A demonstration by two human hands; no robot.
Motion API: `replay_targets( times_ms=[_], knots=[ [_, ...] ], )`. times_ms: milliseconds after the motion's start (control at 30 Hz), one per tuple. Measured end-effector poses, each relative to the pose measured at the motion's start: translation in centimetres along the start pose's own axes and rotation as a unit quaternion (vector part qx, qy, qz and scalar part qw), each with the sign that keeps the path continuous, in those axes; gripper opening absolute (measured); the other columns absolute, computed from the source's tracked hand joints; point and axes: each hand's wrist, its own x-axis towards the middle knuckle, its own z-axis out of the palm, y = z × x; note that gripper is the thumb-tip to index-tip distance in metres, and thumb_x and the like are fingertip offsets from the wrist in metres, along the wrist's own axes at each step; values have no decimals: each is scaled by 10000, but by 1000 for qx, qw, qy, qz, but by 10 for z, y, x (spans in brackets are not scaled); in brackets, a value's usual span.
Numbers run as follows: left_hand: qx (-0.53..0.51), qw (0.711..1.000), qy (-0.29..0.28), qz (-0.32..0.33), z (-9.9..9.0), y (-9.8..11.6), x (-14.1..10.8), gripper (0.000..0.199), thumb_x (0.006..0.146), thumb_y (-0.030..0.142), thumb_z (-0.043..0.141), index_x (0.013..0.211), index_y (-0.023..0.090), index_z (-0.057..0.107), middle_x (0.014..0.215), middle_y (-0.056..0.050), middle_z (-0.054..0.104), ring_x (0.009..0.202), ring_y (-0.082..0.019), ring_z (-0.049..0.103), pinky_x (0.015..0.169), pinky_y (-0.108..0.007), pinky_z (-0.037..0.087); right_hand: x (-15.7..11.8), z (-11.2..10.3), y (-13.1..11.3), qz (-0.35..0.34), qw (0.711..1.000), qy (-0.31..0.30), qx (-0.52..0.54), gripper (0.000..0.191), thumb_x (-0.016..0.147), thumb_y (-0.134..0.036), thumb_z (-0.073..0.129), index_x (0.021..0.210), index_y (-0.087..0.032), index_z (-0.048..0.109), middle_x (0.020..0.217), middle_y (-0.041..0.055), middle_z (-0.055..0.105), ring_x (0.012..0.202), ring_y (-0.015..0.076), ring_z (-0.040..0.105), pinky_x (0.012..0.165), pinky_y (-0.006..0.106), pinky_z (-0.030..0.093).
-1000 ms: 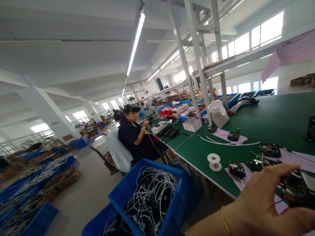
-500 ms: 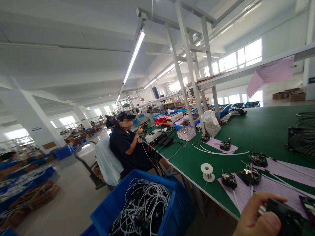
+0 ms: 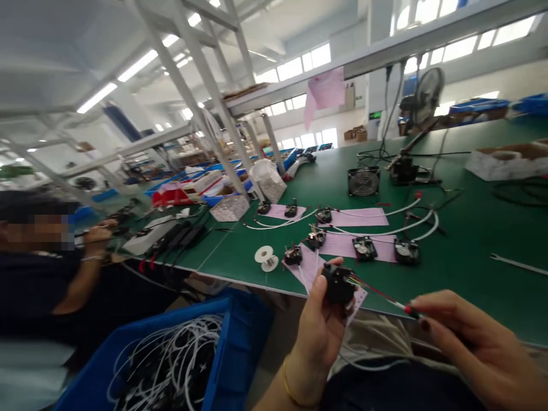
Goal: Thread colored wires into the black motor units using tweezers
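My left hand (image 3: 317, 337) is closed around a small black plastic housing (image 3: 338, 283) and holds it up in front of the table's near edge. Thin coloured wires (image 3: 372, 286) run from its right side to a connector (image 3: 411, 311) with a red and black end. My right hand (image 3: 475, 342) pinches that end between thumb and fingertips. Behind the hands, several similar black modules (image 3: 365, 248) with white cables lie on pink paper sheets (image 3: 336, 244). A spool of wire (image 3: 266, 258) stands to the left of them.
A blue bin (image 3: 231, 331) full of white cables and black parts sits below the table (image 3: 240, 245) at left. A co-worker (image 3: 38, 268) is seated beyond it. A fan (image 3: 363, 181), a wrench (image 3: 520, 264) and shelf posts (image 3: 214, 97) are on the table.
My view has swung to the right and down. The left hand with the housing now appears nearer the middle, and my right hand has come into view, pinching the wire end.
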Motion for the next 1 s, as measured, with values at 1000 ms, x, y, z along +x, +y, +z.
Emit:
replay_targets(
  times_ms=[1000],
  knots=[
    [113, 989, 1, 92, -3, -9, 0, 558, 852, 530, 901, 1326, 277, 749, 1090, -46, 752, 897, -160, 666, 823, -234, 547, 10, 4, -21, -49, 995, -52, -67, 169, 1028, -300, 592, 1033, -262, 757, 864, 21, 821, 683, 173, 785, 589, 205, 614]
  ],
)
